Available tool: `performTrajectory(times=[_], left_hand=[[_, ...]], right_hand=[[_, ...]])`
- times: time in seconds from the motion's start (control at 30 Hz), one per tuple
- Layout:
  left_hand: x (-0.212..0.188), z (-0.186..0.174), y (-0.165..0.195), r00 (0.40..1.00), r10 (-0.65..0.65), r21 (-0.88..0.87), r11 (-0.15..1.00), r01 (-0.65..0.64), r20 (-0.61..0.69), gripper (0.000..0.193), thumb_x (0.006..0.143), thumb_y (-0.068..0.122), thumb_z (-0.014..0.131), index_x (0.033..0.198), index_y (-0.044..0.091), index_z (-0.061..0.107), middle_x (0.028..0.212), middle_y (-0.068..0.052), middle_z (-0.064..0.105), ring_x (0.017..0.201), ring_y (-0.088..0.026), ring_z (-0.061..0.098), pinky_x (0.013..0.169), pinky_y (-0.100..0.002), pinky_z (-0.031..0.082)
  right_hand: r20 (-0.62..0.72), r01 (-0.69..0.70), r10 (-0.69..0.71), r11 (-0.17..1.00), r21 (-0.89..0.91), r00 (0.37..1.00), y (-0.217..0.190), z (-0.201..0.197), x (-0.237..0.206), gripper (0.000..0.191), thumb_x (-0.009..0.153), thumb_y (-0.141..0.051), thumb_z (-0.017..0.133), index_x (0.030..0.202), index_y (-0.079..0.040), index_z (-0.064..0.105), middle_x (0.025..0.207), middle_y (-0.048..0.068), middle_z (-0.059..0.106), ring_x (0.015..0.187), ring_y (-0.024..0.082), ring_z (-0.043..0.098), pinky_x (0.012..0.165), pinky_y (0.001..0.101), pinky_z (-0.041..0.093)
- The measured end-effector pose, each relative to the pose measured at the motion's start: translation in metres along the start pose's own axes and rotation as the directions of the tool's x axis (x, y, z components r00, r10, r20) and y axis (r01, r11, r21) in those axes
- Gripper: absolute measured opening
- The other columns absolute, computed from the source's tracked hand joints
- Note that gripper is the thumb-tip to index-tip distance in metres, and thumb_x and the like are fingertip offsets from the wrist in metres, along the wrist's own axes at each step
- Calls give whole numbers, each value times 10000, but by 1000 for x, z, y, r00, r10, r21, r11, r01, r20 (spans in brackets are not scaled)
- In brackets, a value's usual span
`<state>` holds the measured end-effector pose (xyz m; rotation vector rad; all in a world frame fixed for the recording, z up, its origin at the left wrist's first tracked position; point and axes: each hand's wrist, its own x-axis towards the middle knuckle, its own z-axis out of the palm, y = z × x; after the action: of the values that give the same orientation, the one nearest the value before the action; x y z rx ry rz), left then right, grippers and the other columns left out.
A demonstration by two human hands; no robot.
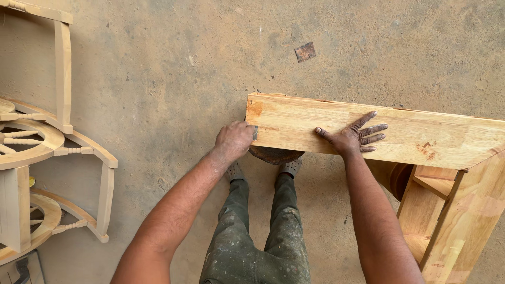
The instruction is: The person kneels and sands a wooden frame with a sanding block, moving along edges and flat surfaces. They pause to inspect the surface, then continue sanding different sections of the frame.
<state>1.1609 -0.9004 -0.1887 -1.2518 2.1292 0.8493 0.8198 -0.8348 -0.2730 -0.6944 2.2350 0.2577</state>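
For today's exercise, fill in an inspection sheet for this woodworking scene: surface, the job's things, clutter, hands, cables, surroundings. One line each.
Surface: dusty grey-brown concrete floor, stained and scuffed.
Job's things: pale unfinished wooden furniture piece with a long flat top board; small dark piece, probably sandpaper, at the board's left end.
Clutter: small rusty-brown square scrap lying on the floor beyond the board.
Hands: left hand closed on the dark piece against the board's end; right hand flat on the board, fingers spread.
Cables: nothing seen.
Surroundings: stacked unfinished curved wooden frames with turned spindles at left; the person's paint-spattered green trousers below.
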Motion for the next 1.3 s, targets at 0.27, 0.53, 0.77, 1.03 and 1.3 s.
performTrajectory(times=[0.27, 0.53, 0.77, 1.03, 1.3], left_hand=[[-40, 32, 26, 935, -233, -846, 522, -111, -266, 327, 1000, 171, 647, 1308, 66, 683, 1299, -128, 701, 1151, -200, 698, 978, -337, 594], [-90, 112, 96, 954, -234, -968, 206, -140, -188, 357, 1016, 217, 646, 1329, 50, 679, 1219, -72, 759, 1123, -130, 690, 972, -294, 552], [-109, 131, 91, 933, -348, -991, -61, -118, -90, 393, 991, 172, 685, 1350, 12, 673, 1165, -77, 737, 990, -118, 676, 899, -271, 589], [-102, 124, 85, 930, -351, -994, 60, -95, -110, 422, 986, 252, 675, 1343, 26, 669, 1112, -63, 740, 990, -97, 688, 889, -271, 614], [-54, 104, 132, 958, -208, -965, 211, -155, -199, 393, 1024, 263, 646, 1351, 45, 668, 1207, -92, 736, 1075, -131, 672, 944, -300, 569]], right_hand=[[16, -27, 26, 998, 59, 1000, -15, -9, -18, 1777, 515, -781, 903, 1519, -156, -423, 1513, 430, -444, 1402, 615, -406, 1103, 856, -102], [-202, 207, -218, 976, -73, 955, -8, 15, -35, 1439, 791, -878, 613, 1563, -145, -355, 1609, 248, -413, 1477, 450, -385, 1143, 725, -219], [254, 824, -829, 362, -436, 498, -76, 86, -109, 816, 1027, -723, 153, 1638, -253, -115, 1711, 11, -220, 1572, 249, -227, 1196, 551, -247], [-305, 117, -167, 977, -176, 938, 70, -90, 33, 802, 1088, -670, 132, 1679, -199, -137, 1743, 84, -220, 1580, 419, -214, 1224, 617, -197], [-53, 230, -242, 959, -167, 969, 100, -71, 64, 1430, 730, -953, 527, 1618, -217, -318, 1621, 217, -434, 1489, 502, -379, 1162, 779, -171]])
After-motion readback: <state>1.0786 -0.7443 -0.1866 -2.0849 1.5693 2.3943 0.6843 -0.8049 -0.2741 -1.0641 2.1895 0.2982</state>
